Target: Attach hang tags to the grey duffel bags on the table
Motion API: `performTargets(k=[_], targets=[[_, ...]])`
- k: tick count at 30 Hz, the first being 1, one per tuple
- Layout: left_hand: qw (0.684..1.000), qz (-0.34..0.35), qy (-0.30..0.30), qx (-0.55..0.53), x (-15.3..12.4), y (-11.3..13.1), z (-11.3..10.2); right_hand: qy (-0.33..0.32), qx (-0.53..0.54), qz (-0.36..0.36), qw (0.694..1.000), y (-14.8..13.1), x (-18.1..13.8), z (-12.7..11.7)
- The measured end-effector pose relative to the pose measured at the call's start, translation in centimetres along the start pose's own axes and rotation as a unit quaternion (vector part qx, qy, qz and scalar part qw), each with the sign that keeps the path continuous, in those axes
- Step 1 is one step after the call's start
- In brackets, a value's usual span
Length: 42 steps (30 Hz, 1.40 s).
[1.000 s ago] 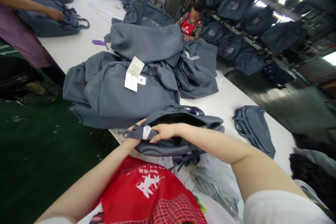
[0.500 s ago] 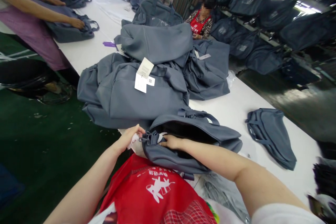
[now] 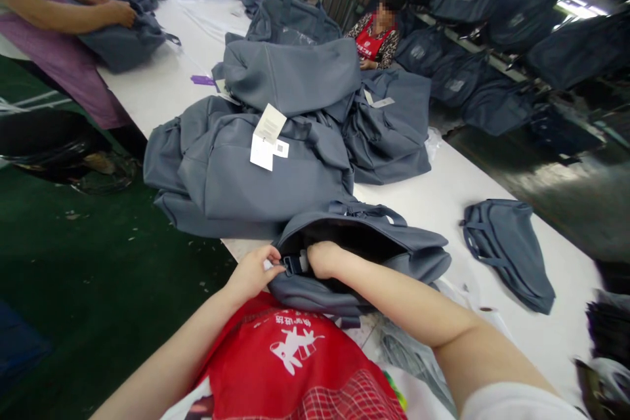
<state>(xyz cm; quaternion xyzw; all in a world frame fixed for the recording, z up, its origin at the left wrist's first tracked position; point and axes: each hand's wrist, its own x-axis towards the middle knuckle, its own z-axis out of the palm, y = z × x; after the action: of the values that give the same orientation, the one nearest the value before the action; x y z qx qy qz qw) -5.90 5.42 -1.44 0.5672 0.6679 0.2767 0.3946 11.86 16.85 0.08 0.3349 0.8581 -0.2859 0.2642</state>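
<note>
An unzipped grey-blue travel bag [image 3: 413, 236] lies at the table edge against my body, its dark mouth gaping upward. At its left end, my left hand [image 3: 256, 269] pinches the bag's edge between thumb and fingers, with a bit of white showing in the grip. Just beside those fingertips is a dark strap with a buckle [image 3: 294, 265]. My right hand [image 3: 322, 258] reaches into the opening from the right, close to the buckle. Its fingers are bent down and hidden inside the bag.
Similar bags [image 3: 275, 170] with paper tags are piled beyond. A smaller bag [image 3: 509, 249] lies to the right on the white table [image 3: 438, 197]. Clear plastic [image 3: 413, 354] lies near my apron. A co-worker's hands [image 3: 121, 13] handle a bag at left; another person sits behind the pile.
The strap and buckle moved from over the bag's left rim into its opening. My right hand turned down deeper inside, and my left hand moved slightly right, against the bag's end.
</note>
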Motion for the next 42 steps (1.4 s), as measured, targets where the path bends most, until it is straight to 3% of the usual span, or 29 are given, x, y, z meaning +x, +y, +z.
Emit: performTargets(k=[3,5,8,11,16,19,24,31,36,42], targets=[[1.000,0.000,0.024,-0.004,0.0,0.2,-0.2,0.047,0.056,-0.163,0.984,-1.5,-0.7,-1.1],[0.999,-0.006,0.034,-0.013,0.1,-0.1,-0.5,0.050,0.097,-0.211,0.971,-2.0,-0.6,-1.1],[0.994,-0.056,0.075,-0.060,0.7,-1.7,-0.8,0.047,0.091,-0.156,0.983,-2.2,0.1,-0.6],[0.982,-0.123,0.121,-0.080,1.0,-4.4,-0.4,0.089,0.111,-0.145,0.979,-2.2,0.5,-0.2],[0.976,-0.173,0.095,-0.097,0.6,-7.1,2.3,0.095,0.134,-0.134,0.977,-2.4,0.8,-0.5],[0.970,-0.192,0.099,-0.114,0.3,-7.2,3.3,0.079,0.128,-0.138,0.979,-2.6,1.0,-0.6],[0.967,-0.188,0.116,-0.126,0.1,-6.6,3.1,0.087,0.075,-0.177,0.977,-3.3,1.2,-0.9],[0.974,-0.147,0.160,-0.061,-0.6,-5.2,3.2,0.043,-0.001,-0.057,0.997,-4.5,2.4,-1.1],[0.980,-0.105,0.167,-0.013,-1.2,-4.6,3.5,0.011,-0.016,-0.061,0.998,-4.5,2.7,-1.6],[0.982,-0.090,0.164,0.009,-1.1,-5.0,3.2,-0.022,0.049,-0.062,0.997,-3.6,3.1,-1.2]])
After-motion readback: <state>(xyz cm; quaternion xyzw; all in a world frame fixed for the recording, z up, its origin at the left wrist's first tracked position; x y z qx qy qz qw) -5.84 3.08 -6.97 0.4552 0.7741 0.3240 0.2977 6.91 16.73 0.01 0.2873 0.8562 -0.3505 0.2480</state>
